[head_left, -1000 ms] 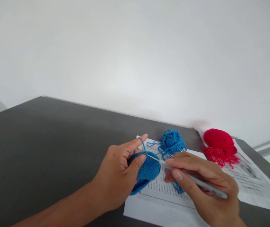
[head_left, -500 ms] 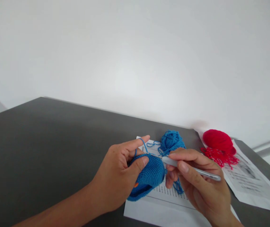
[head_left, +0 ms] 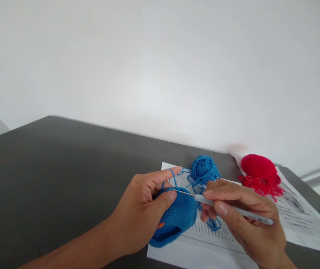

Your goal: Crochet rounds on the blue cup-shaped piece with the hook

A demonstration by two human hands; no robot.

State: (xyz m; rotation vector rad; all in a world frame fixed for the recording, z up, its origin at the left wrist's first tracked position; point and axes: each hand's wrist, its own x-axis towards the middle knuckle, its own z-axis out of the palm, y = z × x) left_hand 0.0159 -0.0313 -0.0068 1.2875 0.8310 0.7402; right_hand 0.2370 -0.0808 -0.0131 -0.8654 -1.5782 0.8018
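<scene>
My left hand (head_left: 145, 207) pinches the upper edge of a blue crochet piece (head_left: 181, 211), a hollow, cup-like shape with its opening toward the lower side. Blue yarn loops over my raised left index finger. A small orange piece (head_left: 160, 225) shows on the work beside my left thumb. Between thumb and fingers, my right hand (head_left: 244, 216) grips a crochet hook (head_left: 254, 216) with a pale grey handle. Its thin metal shaft reaches the top edge of the blue work, near the left thumb tip. The hook's very tip is too small to make out.
Behind my hands lies a blue yarn ball (head_left: 204, 169) with loose strands trailing down. Below it is a printed sheet (head_left: 199, 250). To the right, a red yarn ball (head_left: 259, 167) sits on another printed sheet (head_left: 311, 233). A white wall borders the dark table (head_left: 64, 168).
Both hands have shifted slightly down and right with the blue work and the hook. My left index finger has lowered a little, and more of the metal shaft shows.
</scene>
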